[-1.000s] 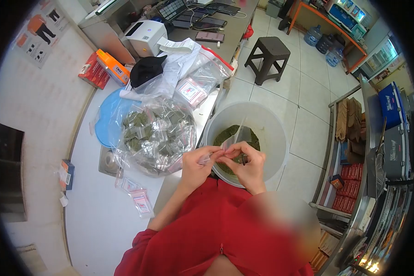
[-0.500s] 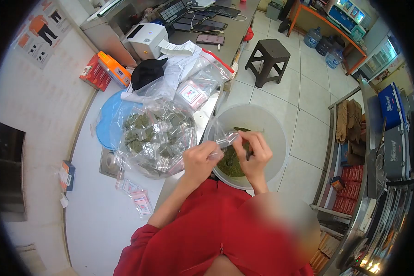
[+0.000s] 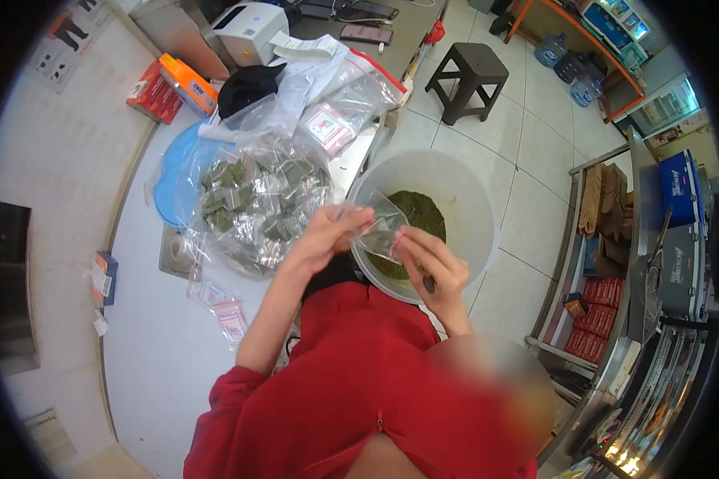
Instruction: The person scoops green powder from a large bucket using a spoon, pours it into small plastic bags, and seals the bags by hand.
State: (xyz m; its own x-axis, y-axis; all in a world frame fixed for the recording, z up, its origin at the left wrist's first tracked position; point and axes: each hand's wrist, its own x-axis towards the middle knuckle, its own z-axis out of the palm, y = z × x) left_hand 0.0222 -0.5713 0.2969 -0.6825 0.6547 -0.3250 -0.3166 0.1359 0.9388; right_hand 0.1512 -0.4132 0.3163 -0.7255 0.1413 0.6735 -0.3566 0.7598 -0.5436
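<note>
A small clear zip bag (image 3: 385, 231) is stretched between my two hands above a white tub (image 3: 475, 199). My left hand (image 3: 327, 235), slightly blurred, pinches the bag's left side. My right hand (image 3: 437, 271) closes on its right edge, where a red line runs. A small dark rounded end (image 3: 429, 283) shows at the right palm; I cannot make out what it belongs to. Inside the tub lies dark green powder (image 3: 417, 209), partly hidden by the hands and bag. Left of my left hand sits a large clear bag (image 3: 283, 251) full of small green-filled packets (image 3: 243, 188).
On the white table (image 3: 164, 351) lie flat zip bags (image 3: 231, 319), a blue lid (image 3: 172, 180) and a black cap (image 3: 247, 89). A label printer (image 3: 251, 32) stands behind. A dark stool (image 3: 467, 76) is on the tiled floor, with a metal shelf (image 3: 575, 263) at right.
The view has shifted a little. My left hand has opened from a tighter fist to a pinch, and the small bag now hangs wider and flatter between the hands.
</note>
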